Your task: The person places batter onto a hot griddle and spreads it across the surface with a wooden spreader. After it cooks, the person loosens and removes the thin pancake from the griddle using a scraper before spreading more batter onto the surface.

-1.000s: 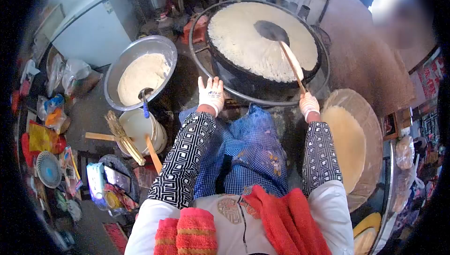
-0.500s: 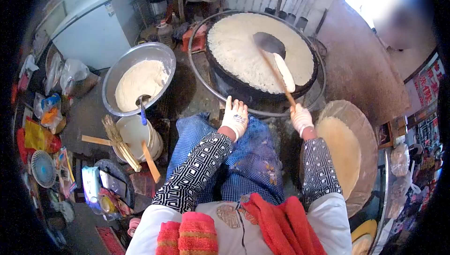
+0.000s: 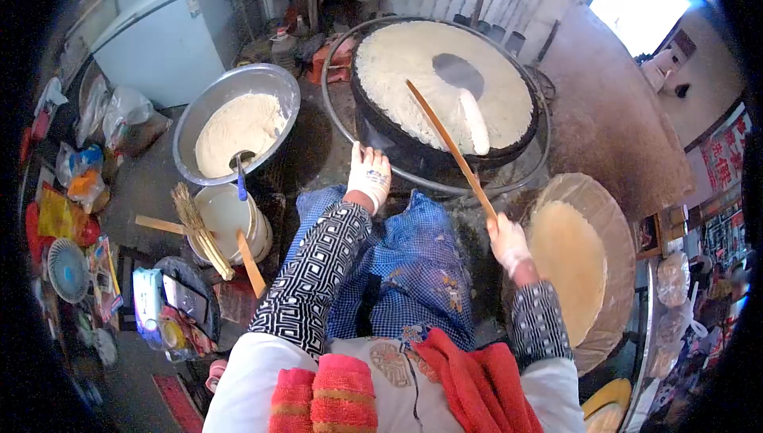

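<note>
My right hand (image 3: 509,244), in a pale glove with bare fingertips, is closed round the handle of a long flat wooden spatula (image 3: 445,140). The spatula slants up and left over a large round black griddle (image 3: 367,107). A thin layer of pale batter (image 3: 401,55) covers the griddle around a bare dark patch near its middle. On the layer, right of the spatula, lies a long white roll of batter (image 3: 474,121). My left hand (image 3: 370,174), gloved the same way, has its fingers stretched out at the metal ring (image 3: 409,178) round the griddle.
Left of the griddle stands a metal basin (image 3: 187,135) of batter with a blue-handled ladle (image 3: 242,182). Below it, a white bucket (image 3: 258,230) carries a straw brush (image 3: 199,234) and wooden sticks. A round pale flatbread (image 3: 568,266) lies in a lined basket (image 3: 616,306) at right.
The spatula has swung left, away from the white roll, and my right hand has come nearer to me. My left hand has shifted left along the ring. The person at upper right has moved.
</note>
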A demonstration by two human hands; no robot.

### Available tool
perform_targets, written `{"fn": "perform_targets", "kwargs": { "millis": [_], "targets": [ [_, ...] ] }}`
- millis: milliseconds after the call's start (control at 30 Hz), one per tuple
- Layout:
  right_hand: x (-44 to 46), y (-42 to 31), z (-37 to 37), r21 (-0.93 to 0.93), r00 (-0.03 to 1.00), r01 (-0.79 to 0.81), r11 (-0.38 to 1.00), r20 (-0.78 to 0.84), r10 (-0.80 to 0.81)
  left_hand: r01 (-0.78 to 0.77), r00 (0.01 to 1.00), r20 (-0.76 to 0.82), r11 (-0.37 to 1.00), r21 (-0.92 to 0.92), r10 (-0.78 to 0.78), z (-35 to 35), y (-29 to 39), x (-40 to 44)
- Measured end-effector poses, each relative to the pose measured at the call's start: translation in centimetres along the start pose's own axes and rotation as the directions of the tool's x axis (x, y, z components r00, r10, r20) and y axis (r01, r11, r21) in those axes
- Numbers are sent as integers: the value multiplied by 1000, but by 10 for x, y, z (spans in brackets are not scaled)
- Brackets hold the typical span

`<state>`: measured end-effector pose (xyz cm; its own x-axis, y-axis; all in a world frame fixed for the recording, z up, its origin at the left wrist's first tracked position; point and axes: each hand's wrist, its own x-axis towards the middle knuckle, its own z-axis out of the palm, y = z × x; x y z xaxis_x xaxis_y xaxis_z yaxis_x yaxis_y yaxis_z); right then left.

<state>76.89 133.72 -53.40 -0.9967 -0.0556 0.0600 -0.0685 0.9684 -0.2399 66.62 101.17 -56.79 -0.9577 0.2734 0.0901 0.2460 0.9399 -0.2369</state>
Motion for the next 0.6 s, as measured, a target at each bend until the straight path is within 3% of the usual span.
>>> {"fn": "perform_targets", "kwargs": {
  "millis": [100, 133, 167, 267, 367, 433, 500, 600],
  "targets": [
    [-71, 27, -14, 33, 993, -113, 993, 31, 112, 92, 995, -20, 994, -52, -93, 4, -11, 3],
    [-94, 51, -5, -10, 995, -102, 995, 2, 102, 113, 989, -100, 992, 47, -108, 14, -10, -1],
    [-111, 70, 3, -54, 995, -95, 994, -26, 93, 86, 987, -133, 996, -9, -86, 15, -5, -4],
    [-132, 81, 1, -39, 971, -201, 979, 124, 205, -34, 983, -182, 986, -162, 4, -5, 20, -17],
    [-110, 87, 25, -123, 992, -111, 986, 51, 118, -98, 985, -162, 967, -237, 60, 1, 55, -15],
    [-82, 81, 33, -201, 998, -61, 978, -30, 56, -84, 984, -171, 983, -166, 56, 11, 65, -12],
    [-48, 63, 26, -202, 994, -104, 974, -7, 105, -48, 988, -150, 997, -56, 39, 19, 60, -8],
    [5, 69, 30, -192, 990, -140, 971, 2, 143, -85, 992, -99, 993, -76, 78, 10, 36, -4]
  ]
}}
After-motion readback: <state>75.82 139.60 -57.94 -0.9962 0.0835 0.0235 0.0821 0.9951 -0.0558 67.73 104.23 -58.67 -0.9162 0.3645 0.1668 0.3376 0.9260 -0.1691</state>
